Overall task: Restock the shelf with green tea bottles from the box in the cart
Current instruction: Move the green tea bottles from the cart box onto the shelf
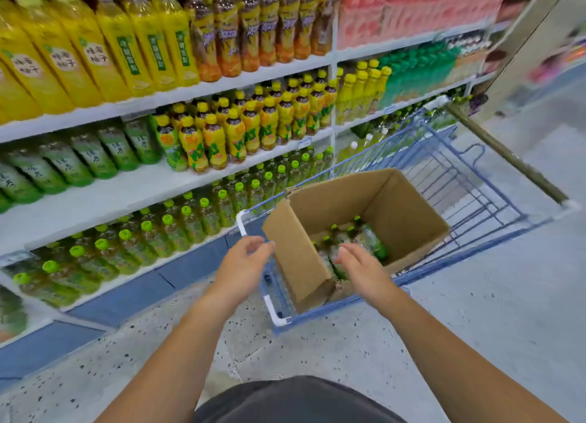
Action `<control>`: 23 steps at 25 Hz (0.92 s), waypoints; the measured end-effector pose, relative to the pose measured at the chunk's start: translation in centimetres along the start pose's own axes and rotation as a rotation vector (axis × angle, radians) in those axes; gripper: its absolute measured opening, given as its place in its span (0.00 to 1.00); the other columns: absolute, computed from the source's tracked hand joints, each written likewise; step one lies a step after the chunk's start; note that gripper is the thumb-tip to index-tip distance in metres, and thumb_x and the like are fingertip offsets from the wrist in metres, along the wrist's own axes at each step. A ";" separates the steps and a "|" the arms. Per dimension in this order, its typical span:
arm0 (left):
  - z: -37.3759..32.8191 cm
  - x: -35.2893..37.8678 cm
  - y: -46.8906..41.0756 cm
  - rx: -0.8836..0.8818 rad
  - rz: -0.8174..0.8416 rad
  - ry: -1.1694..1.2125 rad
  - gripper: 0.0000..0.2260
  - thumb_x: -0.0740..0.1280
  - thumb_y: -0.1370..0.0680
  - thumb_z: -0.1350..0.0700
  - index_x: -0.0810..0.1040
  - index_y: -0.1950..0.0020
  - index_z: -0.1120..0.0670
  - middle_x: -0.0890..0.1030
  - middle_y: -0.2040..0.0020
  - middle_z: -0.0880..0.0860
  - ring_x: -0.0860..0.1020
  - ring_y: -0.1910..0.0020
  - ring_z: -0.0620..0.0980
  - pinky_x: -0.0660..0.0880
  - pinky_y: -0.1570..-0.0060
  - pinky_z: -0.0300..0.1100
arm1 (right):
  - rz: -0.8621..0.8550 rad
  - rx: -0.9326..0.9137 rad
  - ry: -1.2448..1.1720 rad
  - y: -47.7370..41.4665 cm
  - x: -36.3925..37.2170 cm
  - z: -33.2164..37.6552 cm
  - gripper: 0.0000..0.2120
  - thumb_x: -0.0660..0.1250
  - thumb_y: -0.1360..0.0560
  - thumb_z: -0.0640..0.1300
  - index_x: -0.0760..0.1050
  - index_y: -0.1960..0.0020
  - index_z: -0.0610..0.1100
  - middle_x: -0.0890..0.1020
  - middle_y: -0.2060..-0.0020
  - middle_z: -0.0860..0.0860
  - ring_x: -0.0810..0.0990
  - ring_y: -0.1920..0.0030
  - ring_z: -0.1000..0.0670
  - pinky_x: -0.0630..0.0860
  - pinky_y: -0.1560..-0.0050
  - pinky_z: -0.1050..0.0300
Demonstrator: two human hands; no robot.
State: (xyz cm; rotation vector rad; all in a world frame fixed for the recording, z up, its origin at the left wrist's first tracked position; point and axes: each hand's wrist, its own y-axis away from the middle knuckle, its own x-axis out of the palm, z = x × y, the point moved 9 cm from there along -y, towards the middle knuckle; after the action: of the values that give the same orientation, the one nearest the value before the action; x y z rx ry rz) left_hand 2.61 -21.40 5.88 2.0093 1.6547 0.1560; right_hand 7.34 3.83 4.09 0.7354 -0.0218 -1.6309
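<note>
Head view, left hand: my left hand [244, 261] hangs loose-fingered, gripping nothing, just beside the raised flap of the brown cardboard box [406, 213].
Right hand: my right hand [361, 270], fingers relaxed and empty, over the box's near corner.
Bottles: green-capped green tea bottles [364, 239] lie in the box's bottom.
Cart: blue wire cart [444, 156] carries the box at its near end.
Shelf: white shelf [111, 197] left of the cart.

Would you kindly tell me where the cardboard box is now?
In the head view, the cardboard box sits right of centre in the near end of the blue cart, under the right hand.
</note>
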 end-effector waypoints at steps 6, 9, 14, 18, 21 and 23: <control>-0.9 8.8 0.3 -0.055 0.175 -0.096 0.11 0.62 0.19 0.39 0.75 0.40 0.40 0.74 0.42 0.38 0.73 0.44 0.40 0.68 0.45 0.42 | -0.057 0.156 -0.082 0.5 -6.7 -6.8 0.21 0.55 0.17 0.56 0.69 0.28 0.48 0.81 0.43 0.51 0.78 0.41 0.50 0.72 0.34 0.45; -2.6 11.8 -1.1 -0.047 0.243 -0.165 0.07 0.61 0.18 0.40 0.75 0.45 0.38 0.75 0.45 0.35 0.72 0.48 0.32 0.69 0.55 0.36 | -0.097 0.217 -0.138 0.0 -8.9 -8.7 0.20 0.55 0.17 0.57 0.70 0.30 0.50 0.83 0.47 0.53 0.80 0.44 0.53 0.74 0.36 0.45; -4.7 17.8 -6.0 -0.091 0.440 -0.253 0.09 0.59 0.17 0.41 0.76 0.45 0.42 0.76 0.47 0.38 0.74 0.47 0.38 0.69 0.38 0.47 | -0.194 0.275 -0.174 -2.2 -12.4 -10.8 0.19 0.55 0.17 0.58 0.71 0.31 0.52 0.83 0.49 0.55 0.80 0.46 0.54 0.75 0.36 0.44; -5.0 21.1 -8.2 -0.128 0.529 -0.324 0.21 0.58 0.18 0.37 0.73 0.30 0.46 0.73 0.41 0.42 0.72 0.41 0.45 0.67 0.39 0.46 | -0.182 0.282 -0.157 -4.4 -13.5 -10.8 0.20 0.55 0.18 0.60 0.71 0.31 0.52 0.82 0.47 0.55 0.79 0.44 0.54 0.74 0.36 0.44; -4.8 21.9 -9.8 -0.170 0.495 -0.331 0.14 0.57 0.19 0.36 0.75 0.45 0.42 0.73 0.48 0.45 0.73 0.51 0.46 0.69 0.48 0.44 | -0.113 0.258 -0.106 -7.5 -14.4 -10.4 0.21 0.55 0.20 0.62 0.71 0.32 0.54 0.81 0.45 0.56 0.78 0.42 0.53 0.73 0.35 0.44; -4.8 22.2 -11.1 -0.196 0.419 -0.321 0.13 0.57 0.20 0.37 0.69 0.60 0.41 0.68 0.59 0.45 0.68 0.63 0.44 0.67 0.61 0.40 | -0.043 0.231 -0.055 -10.8 -15.0 -10.5 0.25 0.56 0.21 0.63 0.70 0.29 0.52 0.80 0.41 0.54 0.78 0.40 0.52 0.73 0.34 0.45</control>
State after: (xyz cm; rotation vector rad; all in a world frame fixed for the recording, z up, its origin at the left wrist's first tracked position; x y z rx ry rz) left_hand -3.68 2.31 -0.41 2.0748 0.9742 0.1299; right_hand 2.89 23.62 -2.06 0.8713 -0.2389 -1.7073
